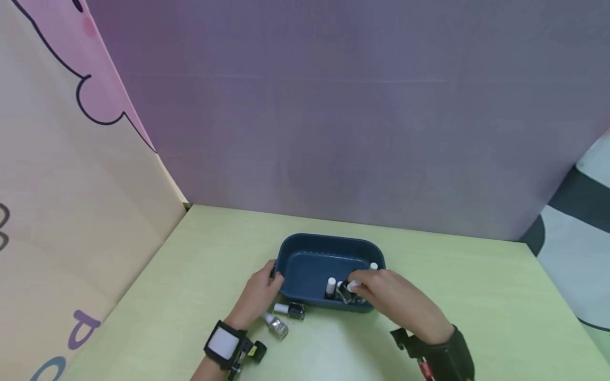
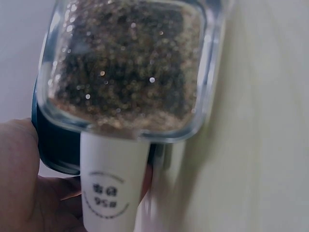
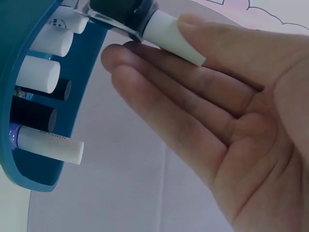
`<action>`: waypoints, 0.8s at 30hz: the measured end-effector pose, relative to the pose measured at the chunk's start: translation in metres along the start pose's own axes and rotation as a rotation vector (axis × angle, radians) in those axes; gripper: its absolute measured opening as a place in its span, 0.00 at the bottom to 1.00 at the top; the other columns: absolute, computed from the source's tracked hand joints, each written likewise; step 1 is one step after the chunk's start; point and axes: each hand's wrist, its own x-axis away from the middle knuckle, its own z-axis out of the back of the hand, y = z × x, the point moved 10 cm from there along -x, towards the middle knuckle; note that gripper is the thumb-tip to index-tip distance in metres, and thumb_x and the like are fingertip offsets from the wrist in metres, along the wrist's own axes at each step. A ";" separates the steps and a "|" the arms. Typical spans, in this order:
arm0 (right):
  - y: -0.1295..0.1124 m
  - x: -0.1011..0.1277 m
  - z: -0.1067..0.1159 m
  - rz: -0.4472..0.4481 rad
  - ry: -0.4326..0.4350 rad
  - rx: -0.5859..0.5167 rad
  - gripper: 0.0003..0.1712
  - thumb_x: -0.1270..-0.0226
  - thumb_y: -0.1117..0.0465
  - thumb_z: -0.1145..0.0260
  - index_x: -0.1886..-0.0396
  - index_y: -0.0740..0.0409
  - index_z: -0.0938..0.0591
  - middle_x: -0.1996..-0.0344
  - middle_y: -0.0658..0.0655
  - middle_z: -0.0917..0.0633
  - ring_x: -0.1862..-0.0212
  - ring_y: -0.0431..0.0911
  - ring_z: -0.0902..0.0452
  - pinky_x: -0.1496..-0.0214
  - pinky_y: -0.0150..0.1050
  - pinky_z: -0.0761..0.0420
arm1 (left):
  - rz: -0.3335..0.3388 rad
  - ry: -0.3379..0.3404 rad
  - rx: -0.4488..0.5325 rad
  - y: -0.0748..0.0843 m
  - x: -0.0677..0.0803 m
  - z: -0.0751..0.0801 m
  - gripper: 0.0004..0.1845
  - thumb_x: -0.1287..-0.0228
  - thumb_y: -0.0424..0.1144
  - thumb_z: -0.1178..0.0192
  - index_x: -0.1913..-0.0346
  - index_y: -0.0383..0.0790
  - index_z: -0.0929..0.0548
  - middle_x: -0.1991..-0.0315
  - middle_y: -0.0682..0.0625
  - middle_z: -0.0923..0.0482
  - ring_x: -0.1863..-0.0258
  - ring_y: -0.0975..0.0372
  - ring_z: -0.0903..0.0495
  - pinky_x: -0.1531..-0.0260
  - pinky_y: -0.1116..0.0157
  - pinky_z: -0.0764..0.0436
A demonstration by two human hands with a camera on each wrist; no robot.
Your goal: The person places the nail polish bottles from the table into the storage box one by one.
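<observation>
Where purple backdrop (image 1: 333, 106) ends, pale green table (image 1: 476, 296).

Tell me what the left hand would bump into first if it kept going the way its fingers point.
Most likely the blue tray: the left hand already has its fingertips at the tray's left end wall, pointing up and right towards it. Whether they touch it is hard to tell from the head view.

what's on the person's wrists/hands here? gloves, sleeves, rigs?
Both hands are bare: no gloves, no sleeves in view. The left hand has a black wrist strap carrying a white rectangular panel, with a small black unit bearing a yellow spot beside it. The right hand has a wider black wrist band with a small red marking near its edge.
</observation>
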 end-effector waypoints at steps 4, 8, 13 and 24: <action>0.003 -0.001 0.000 -0.009 0.006 0.011 0.12 0.27 0.59 0.39 0.74 0.47 0.26 0.83 0.38 0.39 0.79 0.30 0.45 0.68 0.31 0.31 | 0.000 0.002 -0.001 0.000 0.000 0.000 0.22 0.25 0.41 0.52 0.32 0.40 0.29 0.65 0.49 0.23 0.79 0.63 0.31 0.80 0.66 0.32; 0.004 -0.002 0.000 -0.008 0.020 0.023 0.14 0.26 0.59 0.40 0.75 0.44 0.29 0.83 0.38 0.41 0.80 0.30 0.47 0.68 0.30 0.32 | -0.002 0.002 -0.001 0.000 0.000 0.000 0.23 0.25 0.41 0.52 0.32 0.40 0.29 0.63 0.49 0.22 0.79 0.63 0.31 0.80 0.66 0.32; 0.005 -0.002 0.002 0.005 0.065 0.039 0.11 0.27 0.59 0.39 0.73 0.47 0.26 0.82 0.39 0.38 0.80 0.30 0.46 0.69 0.30 0.32 | -0.003 0.002 0.003 0.000 0.000 0.000 0.22 0.25 0.41 0.52 0.32 0.40 0.29 0.62 0.48 0.22 0.79 0.63 0.31 0.81 0.66 0.32; 0.015 -0.003 0.005 -0.049 0.103 0.020 0.05 0.29 0.62 0.37 0.58 0.56 0.17 0.76 0.45 0.22 0.78 0.31 0.38 0.71 0.29 0.30 | -0.009 0.008 -0.002 0.000 0.000 0.001 0.22 0.25 0.41 0.52 0.32 0.40 0.29 0.60 0.48 0.21 0.77 0.63 0.29 0.79 0.66 0.31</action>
